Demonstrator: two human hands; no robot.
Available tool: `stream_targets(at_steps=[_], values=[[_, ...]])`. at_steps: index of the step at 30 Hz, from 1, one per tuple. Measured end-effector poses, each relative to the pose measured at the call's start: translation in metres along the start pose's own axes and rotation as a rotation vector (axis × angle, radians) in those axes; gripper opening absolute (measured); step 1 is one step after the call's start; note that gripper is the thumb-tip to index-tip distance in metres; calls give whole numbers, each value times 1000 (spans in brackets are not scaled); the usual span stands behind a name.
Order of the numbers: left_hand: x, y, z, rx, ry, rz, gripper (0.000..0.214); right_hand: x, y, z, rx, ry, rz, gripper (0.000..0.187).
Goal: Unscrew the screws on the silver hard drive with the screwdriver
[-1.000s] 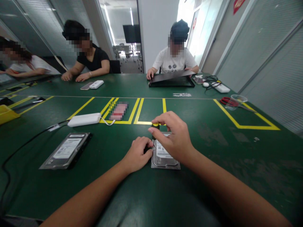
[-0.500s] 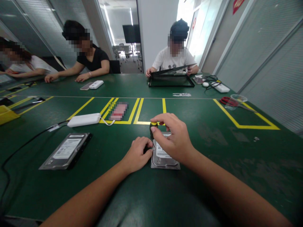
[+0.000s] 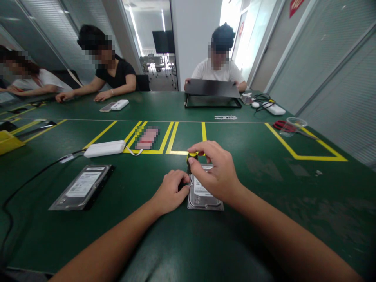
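Observation:
In the head view, a silver hard drive (image 3: 205,201) with a white label lies flat on the green table in front of me. My right hand (image 3: 216,168) is closed over it, thumb and fingers pinching the black-and-yellow handle of a short screwdriver (image 3: 192,155). The screwdriver stands upright at the drive's far left corner; its tip is hidden. My left hand (image 3: 174,191) rests on the table with curled fingers, thumb and fingertips against the drive's left edge. Further left lies a second hard drive (image 3: 84,185), untouched.
A white power strip (image 3: 104,149) with a black cable lies beyond the second drive. Yellow tape (image 3: 320,158) marks areas on the table. Red-handled scissors (image 3: 283,125) and a clear plastic cup (image 3: 294,123) are far right. Across the table, a person holds a dark panel (image 3: 213,87) over a black frame (image 3: 213,105).
The screwdriver handle has turned slightly and its top has shifted a little right in my right fingers. My left hand stays put. The person opposite has tilted the dark panel toward me.

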State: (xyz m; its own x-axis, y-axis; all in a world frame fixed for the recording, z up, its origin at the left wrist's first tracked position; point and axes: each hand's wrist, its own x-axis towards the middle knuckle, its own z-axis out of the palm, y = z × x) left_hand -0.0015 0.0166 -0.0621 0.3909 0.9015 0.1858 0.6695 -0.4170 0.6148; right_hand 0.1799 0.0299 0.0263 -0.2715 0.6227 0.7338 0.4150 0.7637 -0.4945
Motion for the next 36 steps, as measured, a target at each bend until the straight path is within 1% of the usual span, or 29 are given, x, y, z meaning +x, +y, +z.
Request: stream_targets(at_steps=[6,11,16,25,32,36], values=[[-1,-2,0,7,-4,-13,15,-1,0,0,4,0,13,16],[-1,-1,0,-3,12,0,17,-1,-1,1,26,-15,5,11],[0,0,0,-1,11,-13,15,0,0,1,-6,-3,-5,8],[-1,-1,0,-6,6,-14,15,-1,0,1,5,8,-6,12],[1,-1,-1,-5,-10,-8,17,-1,-1,0,41,9,-5,20],[1,-1,0,-10,-9,-8,16,0,-1,1,31,-5,-11,15]])
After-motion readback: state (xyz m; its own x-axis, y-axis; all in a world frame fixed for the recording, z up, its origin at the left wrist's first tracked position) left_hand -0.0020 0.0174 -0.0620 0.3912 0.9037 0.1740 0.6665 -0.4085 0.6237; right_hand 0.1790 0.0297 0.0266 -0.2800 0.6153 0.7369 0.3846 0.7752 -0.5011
